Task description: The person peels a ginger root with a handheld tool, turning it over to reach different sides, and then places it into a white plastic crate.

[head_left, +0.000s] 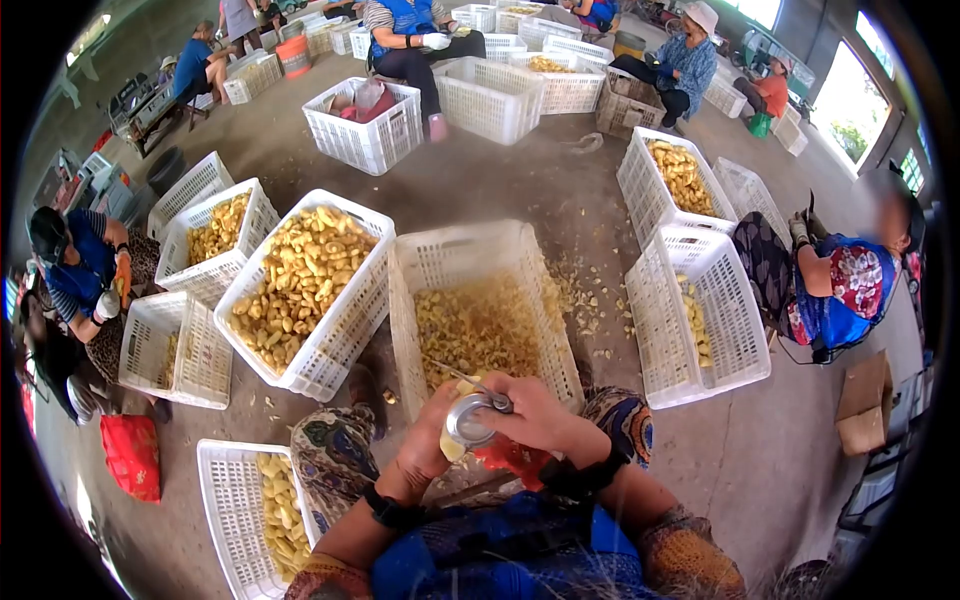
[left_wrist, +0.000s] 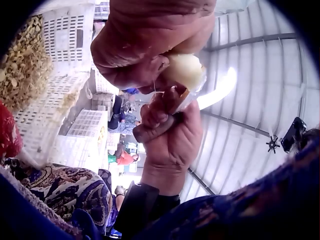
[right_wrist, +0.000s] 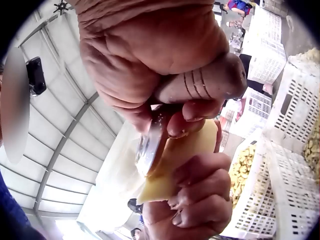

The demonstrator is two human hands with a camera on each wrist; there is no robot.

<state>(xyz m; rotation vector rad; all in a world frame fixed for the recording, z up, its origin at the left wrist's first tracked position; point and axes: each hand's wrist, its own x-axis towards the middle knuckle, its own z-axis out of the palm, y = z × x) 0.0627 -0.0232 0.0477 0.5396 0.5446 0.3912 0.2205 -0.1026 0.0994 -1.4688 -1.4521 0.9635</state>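
Note:
Both hands meet in front of the lap. My left hand grips a pale yellow peeled root, its fingers curled round the lower part in the right wrist view. In the left wrist view the root's smooth white end pokes out past the fingers. My right hand pinches a shiny round metal tool against the root. Its curved edge lies along the root in the right wrist view. A thin metal strip sticks out left above the hands. The fingers hide how the tool is held.
Just ahead stands a white crate with peelings. Left of it, another crate is heaped with yellow-brown roots. A crate of peeled pieces sits by the left leg. Several people work among crates around the floor.

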